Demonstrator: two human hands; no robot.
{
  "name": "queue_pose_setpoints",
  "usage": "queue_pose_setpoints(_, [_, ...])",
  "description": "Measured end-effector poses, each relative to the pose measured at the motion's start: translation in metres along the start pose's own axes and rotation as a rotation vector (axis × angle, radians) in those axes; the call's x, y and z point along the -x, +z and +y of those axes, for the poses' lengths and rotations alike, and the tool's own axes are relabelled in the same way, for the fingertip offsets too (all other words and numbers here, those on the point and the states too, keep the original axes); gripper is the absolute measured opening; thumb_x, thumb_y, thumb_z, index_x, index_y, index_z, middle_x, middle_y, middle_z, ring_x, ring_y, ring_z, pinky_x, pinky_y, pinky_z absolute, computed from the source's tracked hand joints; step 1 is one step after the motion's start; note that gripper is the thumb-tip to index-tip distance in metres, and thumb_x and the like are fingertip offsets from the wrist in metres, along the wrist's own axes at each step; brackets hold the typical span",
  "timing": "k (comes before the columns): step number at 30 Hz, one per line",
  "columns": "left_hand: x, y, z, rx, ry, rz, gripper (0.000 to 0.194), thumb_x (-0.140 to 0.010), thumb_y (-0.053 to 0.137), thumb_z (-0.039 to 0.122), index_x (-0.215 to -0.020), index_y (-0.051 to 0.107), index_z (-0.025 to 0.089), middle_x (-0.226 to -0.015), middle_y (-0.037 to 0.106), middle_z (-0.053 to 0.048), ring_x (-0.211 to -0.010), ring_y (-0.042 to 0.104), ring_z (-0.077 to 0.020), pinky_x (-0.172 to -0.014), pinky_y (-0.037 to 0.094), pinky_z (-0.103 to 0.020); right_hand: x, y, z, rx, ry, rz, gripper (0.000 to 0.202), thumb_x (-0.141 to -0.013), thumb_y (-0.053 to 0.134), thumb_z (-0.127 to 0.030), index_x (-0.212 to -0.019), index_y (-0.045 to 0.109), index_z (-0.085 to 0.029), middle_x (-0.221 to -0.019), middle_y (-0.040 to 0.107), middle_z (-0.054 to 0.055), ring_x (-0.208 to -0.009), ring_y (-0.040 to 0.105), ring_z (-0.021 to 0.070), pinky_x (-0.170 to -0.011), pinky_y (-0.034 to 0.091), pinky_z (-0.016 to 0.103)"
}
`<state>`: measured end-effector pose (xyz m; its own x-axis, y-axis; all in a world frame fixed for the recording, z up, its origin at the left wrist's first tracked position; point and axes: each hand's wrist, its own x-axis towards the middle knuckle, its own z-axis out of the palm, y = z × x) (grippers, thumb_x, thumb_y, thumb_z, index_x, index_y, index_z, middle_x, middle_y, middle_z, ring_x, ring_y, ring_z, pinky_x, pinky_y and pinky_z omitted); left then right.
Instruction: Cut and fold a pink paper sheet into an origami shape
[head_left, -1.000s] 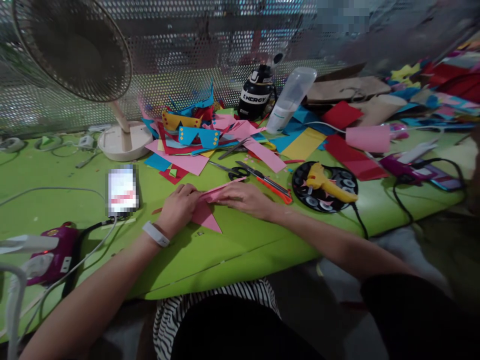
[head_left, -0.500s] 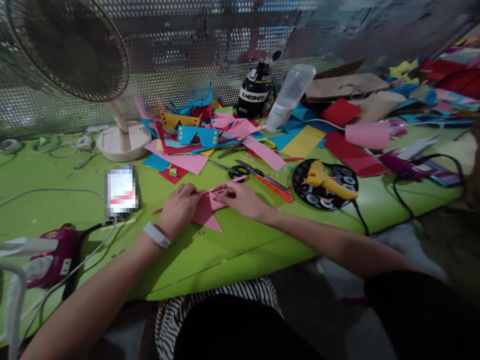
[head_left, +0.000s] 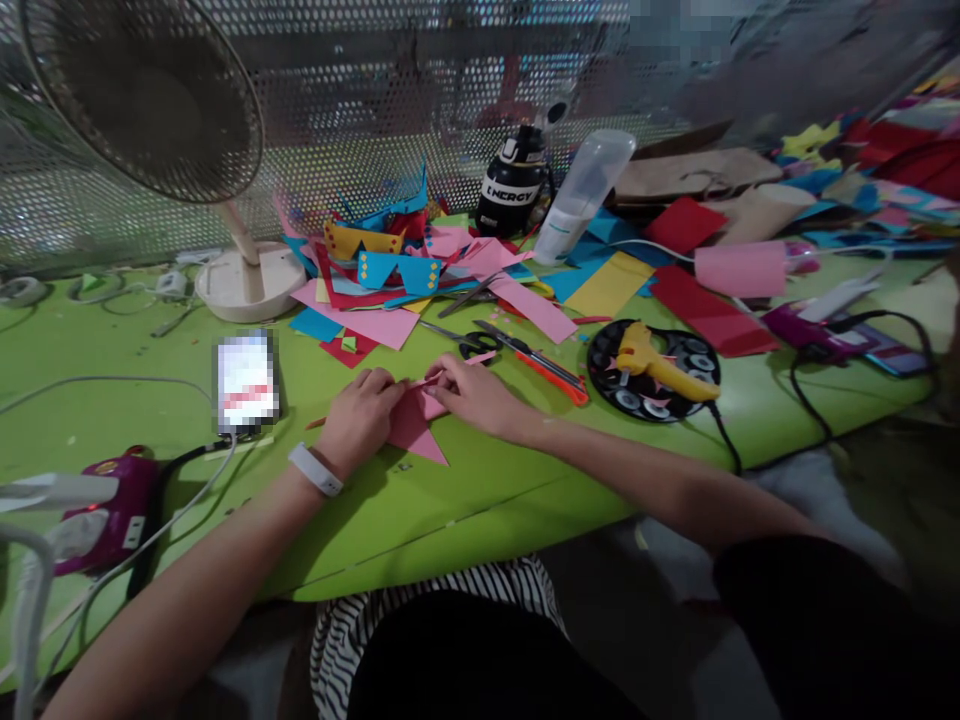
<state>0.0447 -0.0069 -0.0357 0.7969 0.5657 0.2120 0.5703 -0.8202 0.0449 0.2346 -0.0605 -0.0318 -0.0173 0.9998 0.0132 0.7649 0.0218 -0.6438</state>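
Paper (head_left: 412, 425) pinned down from both sides!

On the near part of the green table (head_left: 480, 485), the folded pink paper was held flat, right between the two hands, and neither could be called nearer: contact was made by both. The left end was covered by the left hand (head_left: 361, 415), its fingers curled closed on the sheet, though the tips were hidden. The upper edge was pinched, thumb against finger, by the right hand (head_left: 480, 398).

And there was the line to be watched: the folded edge was stretched slantwise from hand to hand, angled away from the body toward the right, its long axis bridged by both grips. Below it a pointed flap (head_left: 429, 447) was left uncovered, aimed back toward the body and rightward.

Just past the right hand, a slim pink tip (head_left: 481, 357) was seen near the handles of the scissors (head_left: 463, 341); whether it was joined to the sheet could not be told. Farther right, an orange utility knife (head_left: 553, 376) was laid aslant, and a yellow glue gun (head_left: 667, 375) was rested on a round black tray (head_left: 596, 365).
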Motion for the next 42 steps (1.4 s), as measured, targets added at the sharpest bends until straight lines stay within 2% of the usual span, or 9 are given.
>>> queue_pose_setpoints(12, [0.011, -0.015, 0.012, 0.050, 0.064, -0.099, 0.028, -0.093, 0.047, 0.018, -0.119, 0.056, 0.015, -0.114, 0.064, -0.010, -0.102, 0.060, -0.0231, -0.087, 0.052, -0.038, -0.004, -0.001, -0.009, 0.303, -0.025, -0.056, 0.023, -0.098, 0.042, -0.030, -0.112, 0.055, -0.017, -0.101, 0.072, 0.007, -0.091, 0.067, 0.0218, -0.073, 0.041, 0.029])
queue_pose_setpoints(15, [0.018, -0.016, 0.021, 0.010, 0.068, -0.119, 0.034, -0.097, 0.046, 0.035, -0.126, 0.054, 0.020, -0.121, 0.062, -0.010, -0.104, 0.060, -0.0264, -0.088, 0.051, -0.043, -0.004, 0.000, -0.011, 0.372, -0.036, -0.067, 0.027, -0.100, 0.036, -0.031, -0.113, 0.056, -0.017, -0.104, 0.072, 0.008, -0.093, 0.067, 0.0232, -0.073, 0.041, 0.030])
queue_pose_setpoints(18, [0.027, -0.012, 0.029, -0.005, 0.089, -0.065, 0.055, -0.093, 0.041, 0.058, -0.135, 0.050, 0.023, -0.130, 0.057, -0.013, -0.118, 0.053, -0.0322, -0.097, 0.045, -0.050, -0.004, 0.003, -0.011, 0.386, -0.036, -0.064, 0.028, -0.100, 0.035, -0.032, -0.113, 0.057, -0.018, -0.105, 0.072, 0.009, -0.093, 0.066, 0.0237, -0.072, 0.042, 0.031])
queue_pose_setpoints(22, [0.035, -0.003, 0.032, -0.016, 0.091, -0.040, 0.067, -0.091, 0.035, 0.066, -0.141, 0.046, 0.023, -0.138, 0.050, -0.016, -0.129, 0.044, -0.0353, -0.106, 0.035, -0.057, -0.006, 0.006, -0.007, 0.366, -0.069, -0.046, 0.028, -0.100, 0.037, -0.031, -0.113, 0.058, -0.017, -0.105, 0.071, 0.009, -0.092, 0.066, 0.0233, -0.071, 0.044, 0.032])
queue_pose_setpoints(25, [0.036, -0.001, 0.030, -0.014, 0.085, -0.043, 0.069, -0.089, 0.035, 0.068, -0.141, 0.046, 0.024, -0.140, 0.049, -0.016, -0.130, 0.043, -0.0349, -0.107, 0.033, -0.057, -0.002, 0.005, -0.003, 0.413, -0.175, 0.056, 0.028, -0.100, 0.038, -0.029, -0.108, 0.061, -0.016, -0.103, 0.070, 0.011, -0.094, 0.063, 0.0236, -0.076, 0.046, 0.034])
queue_pose_setpoints(28, [0.036, -0.001, 0.030, 0.005, 0.073, -0.052, 0.072, -0.088, 0.035, 0.070, -0.142, 0.045, 0.024, -0.141, 0.048, -0.015, -0.131, 0.042, -0.0347, -0.108, 0.032, -0.057, 0.010, -0.001, 0.004, 0.478, -0.374, 0.145, 0.034, -0.100, 0.034, -0.026, -0.105, 0.066, -0.013, -0.102, 0.070, 0.013, -0.099, 0.061, 0.0249, -0.086, 0.046, 0.039])
queue_pose_setpoints(32, [0.038, -0.001, 0.031, 0.030, 0.060, -0.054, 0.072, -0.089, 0.036, 0.068, -0.144, 0.042, 0.022, -0.145, 0.045, -0.016, -0.134, 0.040, -0.0342, -0.110, 0.029, -0.057, 0.033, -0.006, 0.018, 0.460, -0.604, 0.103, 0.038, -0.100, 0.037, -0.031, -0.122, 0.063, -0.014, -0.122, 0.066, 0.013, -0.114, 0.058, 0.0261, -0.097, 0.045, 0.045])
queue_pose_setpoints(38, [0.040, 0.004, 0.030, 0.013, 0.065, -0.062, 0.071, -0.091, 0.036, 0.066, -0.145, 0.036, 0.021, -0.151, 0.037, -0.017, -0.140, 0.033, -0.0331, -0.115, 0.020, -0.060, 0.044, -0.001, 0.033, 0.500, -0.683, 0.047, 0.049, -0.098, 0.041, -0.043, -0.133, 0.055, -0.012, -0.136, 0.057, 0.013, -0.127, 0.052, 0.0284, -0.104, 0.043, 0.048])
queue_pose_setpoints(42, [0.040, 0.006, 0.030, 0.028, 0.070, -0.060, 0.074, -0.091, 0.035, 0.066, -0.145, 0.033, 0.016, -0.152, 0.034, -0.020, -0.143, 0.028, -0.0327, -0.115, 0.024, -0.055, 0.042, 0.001, 0.035, 0.467, -0.667, 0.037, 0.053, -0.097, 0.043, -0.046, -0.136, 0.052, -0.011, -0.137, 0.055, 0.015, -0.131, 0.049, 0.0288, -0.108, 0.041, 0.051])
